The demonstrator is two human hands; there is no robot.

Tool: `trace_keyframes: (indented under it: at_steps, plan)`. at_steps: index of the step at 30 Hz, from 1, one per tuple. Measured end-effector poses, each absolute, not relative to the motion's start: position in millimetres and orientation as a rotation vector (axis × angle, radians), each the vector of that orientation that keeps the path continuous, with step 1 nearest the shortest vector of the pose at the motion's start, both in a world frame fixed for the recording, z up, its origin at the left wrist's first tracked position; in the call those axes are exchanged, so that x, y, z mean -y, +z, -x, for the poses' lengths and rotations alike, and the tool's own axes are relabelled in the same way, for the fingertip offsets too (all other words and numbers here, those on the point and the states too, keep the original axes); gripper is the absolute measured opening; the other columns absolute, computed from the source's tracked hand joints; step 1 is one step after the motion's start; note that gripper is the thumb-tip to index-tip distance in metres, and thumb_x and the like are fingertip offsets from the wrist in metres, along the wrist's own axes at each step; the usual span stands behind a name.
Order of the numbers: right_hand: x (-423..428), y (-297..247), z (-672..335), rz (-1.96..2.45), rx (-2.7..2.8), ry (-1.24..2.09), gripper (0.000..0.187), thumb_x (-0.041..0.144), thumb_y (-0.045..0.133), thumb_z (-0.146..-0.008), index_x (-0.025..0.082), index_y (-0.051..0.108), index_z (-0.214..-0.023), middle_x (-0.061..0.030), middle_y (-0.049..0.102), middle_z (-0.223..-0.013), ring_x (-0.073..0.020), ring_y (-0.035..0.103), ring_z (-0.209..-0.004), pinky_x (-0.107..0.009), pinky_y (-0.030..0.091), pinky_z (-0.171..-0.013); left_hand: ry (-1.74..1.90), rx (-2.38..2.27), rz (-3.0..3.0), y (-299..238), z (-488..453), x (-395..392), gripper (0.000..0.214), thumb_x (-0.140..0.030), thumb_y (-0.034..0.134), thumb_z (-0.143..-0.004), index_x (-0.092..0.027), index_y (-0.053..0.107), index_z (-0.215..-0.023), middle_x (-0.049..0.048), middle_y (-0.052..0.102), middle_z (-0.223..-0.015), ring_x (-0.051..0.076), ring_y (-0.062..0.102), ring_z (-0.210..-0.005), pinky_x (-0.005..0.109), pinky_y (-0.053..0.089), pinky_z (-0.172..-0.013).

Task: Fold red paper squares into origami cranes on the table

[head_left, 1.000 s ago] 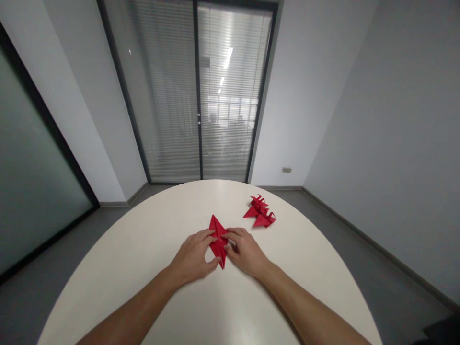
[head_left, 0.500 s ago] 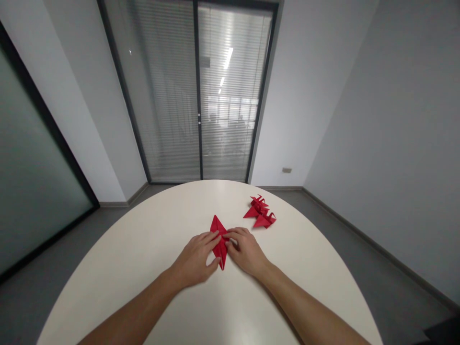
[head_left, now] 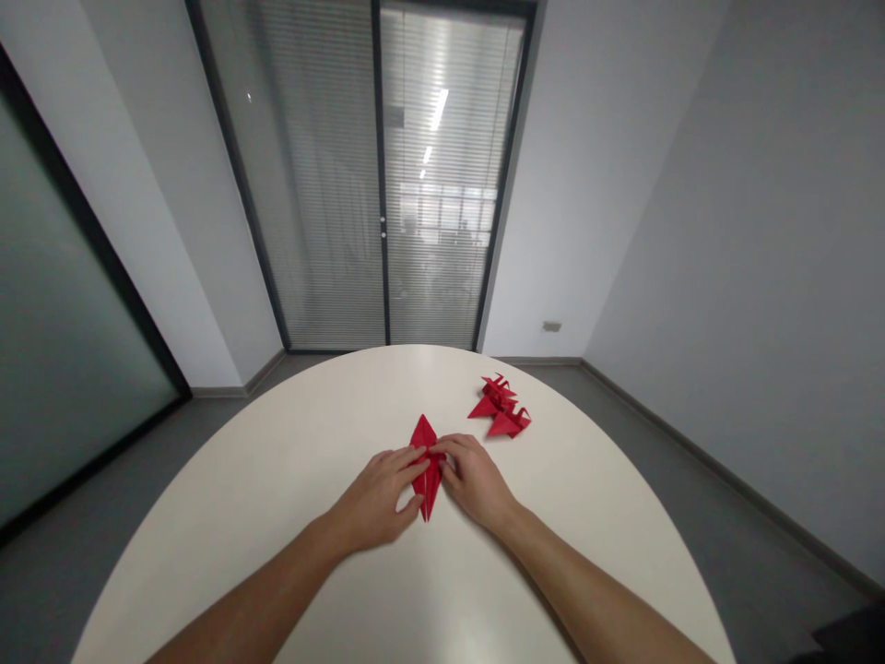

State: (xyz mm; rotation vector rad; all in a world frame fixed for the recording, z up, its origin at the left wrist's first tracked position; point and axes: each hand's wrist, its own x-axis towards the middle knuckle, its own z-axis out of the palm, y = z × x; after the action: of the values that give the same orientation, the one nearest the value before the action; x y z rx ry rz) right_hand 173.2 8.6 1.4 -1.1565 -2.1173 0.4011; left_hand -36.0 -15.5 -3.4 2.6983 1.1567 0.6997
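Observation:
A folded piece of red origami paper [head_left: 423,431], shaped like a long diamond, lies on the white table between my two hands. Its lower end shows two narrow points with a slit between them. From the left, my left hand [head_left: 380,493] holds it down, fingers across its middle and thumb by its lower left edge. My right hand [head_left: 476,475] is at the right edge with curled fingers, gripping the paper there. Fingertips of both hands nearly meet over the middle and hide part of the folds.
Several finished red paper cranes [head_left: 503,408] sit bunched together beyond my right hand. The round white table [head_left: 277,461] has its far edge near a glass door with blinds [head_left: 387,184]. A dark object [head_left: 850,632] shows at the lower right corner.
The paper's upper tip has swung slightly to the right, so it lies straighter. The slit at its lower end looks wider. Both hands have barely moved.

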Motion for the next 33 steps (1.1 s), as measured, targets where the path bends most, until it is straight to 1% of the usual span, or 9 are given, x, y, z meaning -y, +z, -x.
trace_keyframes:
  at_steps: [3,7,10,14,18,24,28,31,33]
  plan:
    - [-7.5,4.2,-171.6,1.194,2.109,0.387,0.029,0.01,0.055,-0.087,0.021,0.074,-0.106,-0.0079,0.068,-0.114,-0.022,0.058,-0.11,-0.037,0.045,-0.1,0.658,-1.124,-2.698,0.4,35.7,15.9,0.051,-0.019,0.055,-0.088,-0.025,0.053,-0.138,0.0083,0.054,-0.146,0.025,0.048,-0.136,0.048,0.037,-0.114]
    - [-6.3,5.8,-170.6,1.234,2.123,0.378,0.028,0.014,0.056,-0.088,0.021,0.075,-0.108,-0.0083,0.068,-0.118,-0.0221,0.058,-0.112,-0.037,0.044,-0.102,0.624,-1.11,-2.689,2.2,36.7,16.1,0.051,-0.018,0.056,-0.087,-0.027,0.054,-0.138,0.008,0.055,-0.145,0.025,0.046,-0.138,0.049,0.034,-0.115]
    - [-5.7,7.3,-170.4,1.235,2.137,0.367,0.028,0.015,0.057,-0.089,0.022,0.075,-0.11,-0.008,0.069,-0.118,-0.0223,0.058,-0.113,-0.037,0.044,-0.102,0.616,-1.102,-2.679,2.0,37.9,16.4,0.053,-0.019,0.056,-0.088,-0.026,0.051,-0.141,0.0078,0.054,-0.146,0.026,0.044,-0.139,0.05,0.034,-0.115]
    - [-4.8,8.6,-169.6,1.209,2.192,0.349,0.034,0.016,0.056,-0.089,0.021,0.072,-0.119,-0.0076,0.069,-0.121,-0.0231,0.057,-0.115,-0.038,0.044,-0.103,0.63,-1.118,-2.674,1.0,38.3,16.8,0.057,-0.019,0.057,-0.088,-0.025,0.046,-0.144,0.0086,0.051,-0.149,0.025,0.045,-0.139,0.05,0.036,-0.115]
    - [-4.8,4.7,-169.1,1.199,2.262,0.313,0.043,0.016,0.053,-0.09,0.019,0.064,-0.132,-0.0081,0.066,-0.13,-0.0249,0.053,-0.124,-0.042,0.039,-0.111,0.646,-1.122,-2.681,0.4,37.6,16.7,0.057,-0.018,0.057,-0.088,-0.024,0.046,-0.143,0.0087,0.052,-0.148,0.025,0.047,-0.137,0.049,0.037,-0.115]
    - [-5.0,-3.4,-170.5,1.241,2.37,0.268,0.054,0.022,0.051,-0.093,0.015,0.048,-0.146,-0.0135,0.051,-0.147,-0.0293,0.039,-0.141,-0.05,0.03,-0.118,0.661,-1.124,-2.692,1.8,36.6,16.3,0.053,-0.018,0.055,-0.089,-0.024,0.048,-0.142,0.0098,0.053,-0.147,0.025,0.048,-0.136,0.049,0.038,-0.114]
    - [-1.5,-0.3,-169.9,1.345,2.414,0.308,0.056,0.03,0.048,-0.095,0.014,0.045,-0.148,-0.0138,0.04,-0.155,-0.0328,0.027,-0.147,-0.054,0.026,-0.119,0.727,-1.125,-2.682,0.6,36.7,15.4,0.045,-0.019,0.057,-0.089,-0.022,0.056,-0.135,0.01,0.057,-0.141,0.025,0.054,-0.129,0.044,0.044,-0.11]
    - [2.6,5.3,-169.5,1.421,2.474,0.363,0.064,0.037,0.048,-0.095,0.013,0.035,-0.153,-0.0127,0.029,-0.16,-0.0362,0.018,-0.15,-0.056,0.02,-0.12,0.753,-1.125,-2.676,-1.4,37.1,14.9,0.043,-0.02,0.058,-0.089,-0.022,0.059,-0.132,0.0097,0.059,-0.139,0.024,0.056,-0.126,0.043,0.046,-0.109]
    - [4.7,8.5,-170.1,1.433,2.513,0.39,0.068,0.042,0.044,-0.096,0.013,0.028,-0.155,-0.0121,0.023,-0.162,-0.036,0.013,-0.151,-0.056,0.016,-0.121,0.749,-1.135,-2.678,-2.0,37.2,14.9,0.042,-0.022,0.059,-0.089,-0.022,0.059,-0.131,0.0097,0.059,-0.139,0.025,0.056,-0.126,0.044,0.045,-0.109]
